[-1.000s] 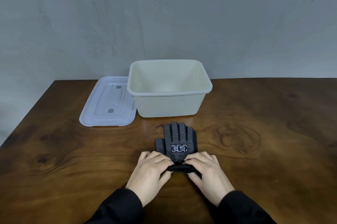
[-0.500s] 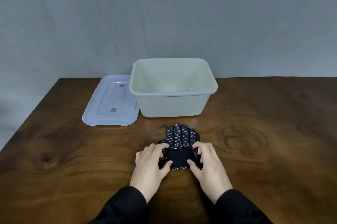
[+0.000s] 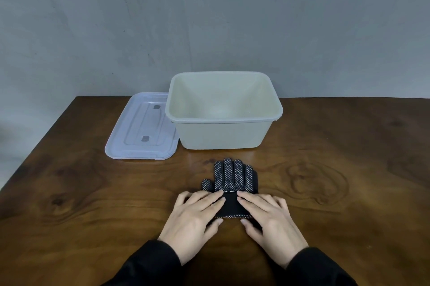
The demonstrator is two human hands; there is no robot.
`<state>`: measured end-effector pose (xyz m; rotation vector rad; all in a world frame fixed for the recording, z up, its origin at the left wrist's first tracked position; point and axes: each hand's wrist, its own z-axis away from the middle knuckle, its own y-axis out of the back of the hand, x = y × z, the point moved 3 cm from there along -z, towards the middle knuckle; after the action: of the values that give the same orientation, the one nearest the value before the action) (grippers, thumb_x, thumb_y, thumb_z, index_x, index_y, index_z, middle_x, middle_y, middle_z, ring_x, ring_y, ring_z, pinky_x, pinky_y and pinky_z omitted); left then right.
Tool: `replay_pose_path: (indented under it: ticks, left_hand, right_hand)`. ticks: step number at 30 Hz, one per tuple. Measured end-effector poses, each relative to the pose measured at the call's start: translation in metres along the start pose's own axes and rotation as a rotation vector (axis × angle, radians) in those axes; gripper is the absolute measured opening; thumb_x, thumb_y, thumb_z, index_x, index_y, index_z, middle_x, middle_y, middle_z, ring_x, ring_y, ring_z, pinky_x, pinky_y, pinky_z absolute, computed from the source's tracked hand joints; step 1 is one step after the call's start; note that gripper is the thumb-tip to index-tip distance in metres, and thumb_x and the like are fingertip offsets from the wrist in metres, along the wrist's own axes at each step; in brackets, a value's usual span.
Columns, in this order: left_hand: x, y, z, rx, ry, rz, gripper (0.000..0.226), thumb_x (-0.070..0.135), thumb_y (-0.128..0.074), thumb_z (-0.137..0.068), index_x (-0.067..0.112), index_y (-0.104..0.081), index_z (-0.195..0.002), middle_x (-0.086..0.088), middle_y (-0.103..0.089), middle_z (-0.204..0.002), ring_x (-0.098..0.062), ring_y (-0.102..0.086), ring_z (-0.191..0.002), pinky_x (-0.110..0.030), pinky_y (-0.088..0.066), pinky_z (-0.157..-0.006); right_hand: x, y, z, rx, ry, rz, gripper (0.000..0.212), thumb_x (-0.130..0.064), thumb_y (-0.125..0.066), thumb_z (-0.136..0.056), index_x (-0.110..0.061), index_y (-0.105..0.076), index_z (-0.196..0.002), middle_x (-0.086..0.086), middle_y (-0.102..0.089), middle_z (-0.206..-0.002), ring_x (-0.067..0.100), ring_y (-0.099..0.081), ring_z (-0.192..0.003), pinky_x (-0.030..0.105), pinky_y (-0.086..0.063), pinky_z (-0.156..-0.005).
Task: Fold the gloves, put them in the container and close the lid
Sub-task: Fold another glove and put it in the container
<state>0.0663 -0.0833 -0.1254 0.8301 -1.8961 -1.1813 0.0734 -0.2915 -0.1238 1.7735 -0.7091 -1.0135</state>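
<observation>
Two hands of mine are pressing flat on the gloves (image 3: 232, 183) near the bottom centre of the frame: my left hand (image 3: 194, 218) and my right hand (image 3: 271, 218) lie palm-down with fingers stretched out, gripping nothing, only holding the cuff end doubled over onto the palm part. The dotted glove fingers stick out past my fingertips toward the container (image 3: 223, 133), and a thumb pokes out to the left. I judge there is a second glove stacked beneath, since a dark edge shows on the right side, though I cannot tell for sure. The cream container stands open in the middle of the frame on the worktop (image 3: 349, 192), apart from the gloves, and its clear lid (image 3: 142, 132) lies flat just beside it, to its left. These gloves look soft, light and limp, so I expect the fold to spring open once I let go; the rubbery dots should give some grip against slipping. The sensible place to take hold, I reckon, is across the folded bundle from both sides, pinching the layers together before lifting. Folding seems only partly done, and nothing is in the container yet.
</observation>
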Motion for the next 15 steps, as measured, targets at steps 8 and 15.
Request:
replay_pose_path:
  ticks: [8,15]
  left_hand:
    - [-0.001,0.002,-0.004,0.045,0.028,0.046,0.036,0.038,-0.046,-0.1,0.023,-0.077,-0.113,0.014,-0.072,-0.128,-0.009,-0.059,-0.11,-0.034,-0.034,-0.095]
    - [0.004,0.013,0.003,0.033,0.083,0.173,0.032,0.04,-0.048,-0.099,0.027,-0.075,-0.111,0.02,-0.075,-0.104,0.003,-0.051,-0.102,-0.033,-0.034,-0.094]
  right_hand:
    - [-0.007,0.009,-0.004,0.042,-0.029,0.003,0.025,-0.037,-0.049,-0.094,-0.03,-0.07,-0.107,-0.021,-0.063,-0.127,0.002,-0.055,-0.11,0.032,-0.04,-0.088]
    - [-0.017,0.024,-0.001,-0.014,-0.087,-0.055,0.022,-0.041,-0.043,-0.096,-0.037,-0.063,-0.106,-0.025,-0.066,-0.11,-0.009,-0.051,-0.104,0.029,-0.034,-0.093]
